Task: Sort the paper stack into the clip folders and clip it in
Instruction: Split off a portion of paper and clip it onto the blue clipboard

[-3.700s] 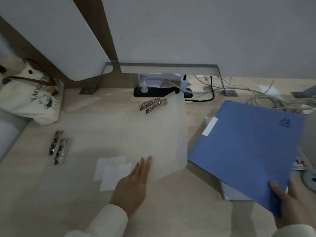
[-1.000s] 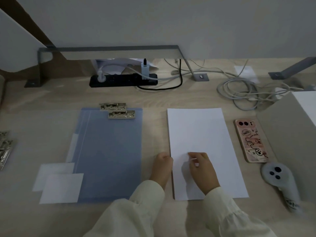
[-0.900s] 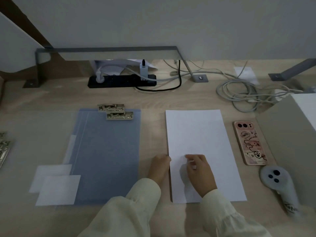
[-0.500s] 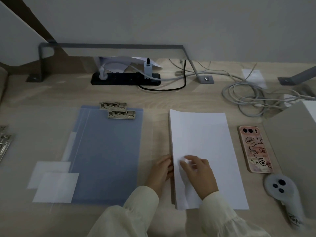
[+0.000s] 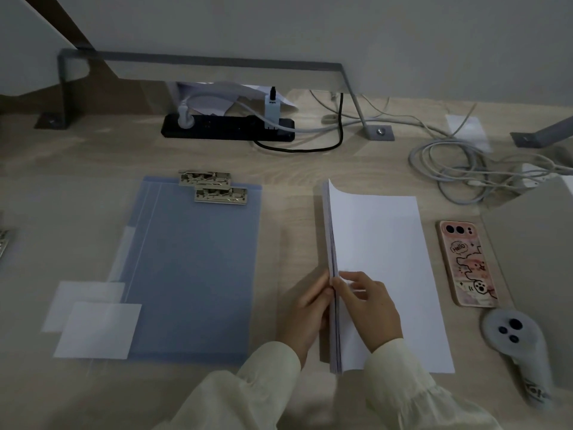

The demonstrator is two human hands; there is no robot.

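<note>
A white paper stack (image 5: pixel 384 259) lies on the desk right of centre, its left edge lifted off the surface. My left hand (image 5: pixel 305 318) is under that raised edge and my right hand (image 5: pixel 367 305) lies on top of the sheets, thumb at the edge, so both hands pinch the stack. To the left lie translucent blue clip folders (image 5: pixel 192 274), overlapped, with two metal clips (image 5: pixel 214 187) at their top edge.
Two small white paper slips (image 5: pixel 93 321) lie at the folders' lower left. A phone in a pink case (image 5: pixel 465 262) and a grey controller (image 5: pixel 517 349) sit right of the stack. A black power strip (image 5: pixel 226 128) and tangled cables (image 5: pixel 465 169) run along the back; a grey box (image 5: pixel 539 268) stands at right.
Since a second ago the left edge of the paper stack has risen off the desk, with my left hand slid under it and my right thumb moved to the edge.
</note>
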